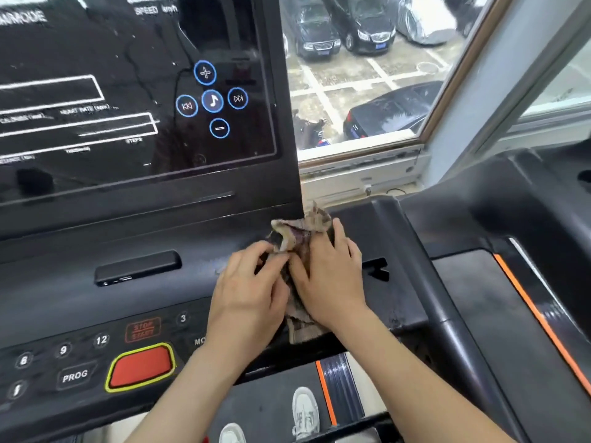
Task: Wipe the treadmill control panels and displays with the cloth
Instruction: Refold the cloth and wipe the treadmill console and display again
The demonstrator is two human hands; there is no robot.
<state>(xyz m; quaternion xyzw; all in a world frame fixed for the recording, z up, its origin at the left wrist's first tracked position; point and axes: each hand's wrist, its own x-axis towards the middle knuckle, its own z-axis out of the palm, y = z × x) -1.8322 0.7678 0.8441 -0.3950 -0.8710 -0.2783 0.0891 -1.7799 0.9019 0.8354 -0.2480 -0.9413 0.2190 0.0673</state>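
Observation:
A crumpled brownish cloth [297, 233] lies bunched on the right end of the black treadmill console [134, 302], just below the display's lower right corner. My left hand [248, 290] pinches the cloth's left side with its fingertips. My right hand [331, 276] lies over the cloth's right side, fingers spread toward the console edge. A strip of cloth hangs down between my wrists. The dark glossy display [128, 91] fills the upper left, with blue music buttons [212, 100]. It looks streaked and dusty.
A red stop button [140, 367] with yellow rim and numbered keys sit at the lower left. A second treadmill [499, 282] with an orange stripe stands to the right. A window [367, 75] behind shows parked cars. My shoes [305, 414] stand on the belt below.

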